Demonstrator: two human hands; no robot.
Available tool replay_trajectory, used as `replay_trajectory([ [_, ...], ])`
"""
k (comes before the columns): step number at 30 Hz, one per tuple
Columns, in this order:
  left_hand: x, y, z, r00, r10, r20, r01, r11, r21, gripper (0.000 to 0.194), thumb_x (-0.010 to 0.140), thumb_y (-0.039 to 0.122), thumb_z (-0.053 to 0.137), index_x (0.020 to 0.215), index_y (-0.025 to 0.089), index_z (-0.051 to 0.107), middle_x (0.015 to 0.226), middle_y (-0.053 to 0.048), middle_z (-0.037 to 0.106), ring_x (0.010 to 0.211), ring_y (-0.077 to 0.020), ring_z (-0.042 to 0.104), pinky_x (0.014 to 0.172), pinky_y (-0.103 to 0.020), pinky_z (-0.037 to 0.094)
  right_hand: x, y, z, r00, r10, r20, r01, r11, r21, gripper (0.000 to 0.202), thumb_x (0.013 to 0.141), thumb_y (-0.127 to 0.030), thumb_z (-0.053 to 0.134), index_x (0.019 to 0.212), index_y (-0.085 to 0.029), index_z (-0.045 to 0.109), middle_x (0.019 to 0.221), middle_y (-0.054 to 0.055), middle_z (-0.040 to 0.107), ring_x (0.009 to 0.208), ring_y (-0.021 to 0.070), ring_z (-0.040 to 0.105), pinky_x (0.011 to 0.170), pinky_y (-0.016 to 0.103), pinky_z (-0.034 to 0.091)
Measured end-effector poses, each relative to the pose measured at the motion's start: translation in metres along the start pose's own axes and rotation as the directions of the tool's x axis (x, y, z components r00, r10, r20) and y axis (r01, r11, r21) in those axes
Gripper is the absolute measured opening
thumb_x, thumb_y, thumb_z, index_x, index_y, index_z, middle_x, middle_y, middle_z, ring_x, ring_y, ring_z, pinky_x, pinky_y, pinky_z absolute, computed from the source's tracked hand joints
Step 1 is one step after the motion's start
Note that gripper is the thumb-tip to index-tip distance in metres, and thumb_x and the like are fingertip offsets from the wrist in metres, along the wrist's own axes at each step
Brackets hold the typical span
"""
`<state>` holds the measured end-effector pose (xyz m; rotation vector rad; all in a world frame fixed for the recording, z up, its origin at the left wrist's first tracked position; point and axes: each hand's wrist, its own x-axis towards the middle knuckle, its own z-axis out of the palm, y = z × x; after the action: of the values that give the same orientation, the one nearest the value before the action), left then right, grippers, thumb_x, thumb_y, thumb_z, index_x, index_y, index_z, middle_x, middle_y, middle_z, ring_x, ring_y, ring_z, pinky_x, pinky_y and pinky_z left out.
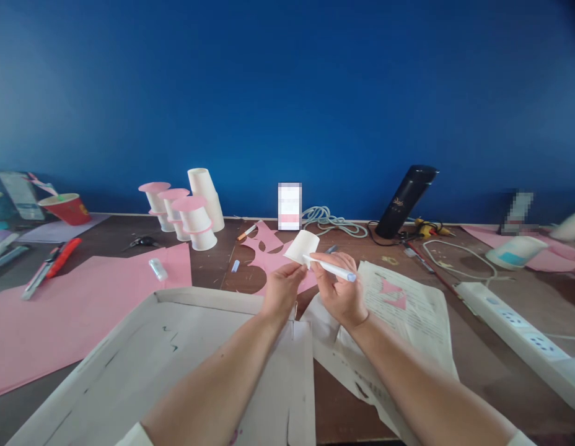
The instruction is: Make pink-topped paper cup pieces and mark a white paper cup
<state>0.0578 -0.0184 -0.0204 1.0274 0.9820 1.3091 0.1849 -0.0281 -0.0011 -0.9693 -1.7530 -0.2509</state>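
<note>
Head view: slim, smooth pen (334, 269) held at a tapered paper cup (305, 244).

The left sleeve (136, 436) and the right sleeve (522, 439) are white, just their ends showing. Past them the left forearm (217, 375), right forearm (417, 375), left hand (284, 287) and right hand (340, 290) are bare. A thin line (363, 323) crosses the right wrist (357, 317), cord or crease unclear.

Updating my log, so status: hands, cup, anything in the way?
Left hand holding white cup. Right hand holding pen, tip at cup. Cut pink paper beyond, apparently not blocking.
</note>
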Motion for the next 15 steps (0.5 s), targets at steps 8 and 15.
replay_trajectory([
  [8,-0.0003,0.0013,-0.0002,1.000,-0.012,-0.014,0.013,0.998,0.065,0.025,0.069,0.040,0.071,0.076,0.016,0.072,0.062,0.002,0.056,0.062,-0.0110,0.045,0.061,-0.024,0.033,-0.0002,0.0005,0.0000,1.000,0.012,0.010,-0.012,1.000,-0.004,0.015,0.087,-0.020,0.055,0.099,-0.020,0.064,0.089,0.004,0.072,0.081,0.0186,0.063,0.084,0.037,0.044],
  [15,-0.0024,0.0038,0.0010,1.000,-0.012,-0.024,0.014,0.993,0.118,0.022,0.071,0.038,0.068,0.071,0.016,0.070,0.062,0.001,0.057,0.061,-0.0119,0.046,0.060,-0.025,0.034,-0.0003,0.0025,0.0000,1.000,0.018,0.016,-0.017,1.000,-0.014,0.016,0.089,-0.021,0.053,0.100,-0.021,0.064,0.089,0.005,0.072,0.082,0.0191,0.064,0.084,0.037,0.044],
])
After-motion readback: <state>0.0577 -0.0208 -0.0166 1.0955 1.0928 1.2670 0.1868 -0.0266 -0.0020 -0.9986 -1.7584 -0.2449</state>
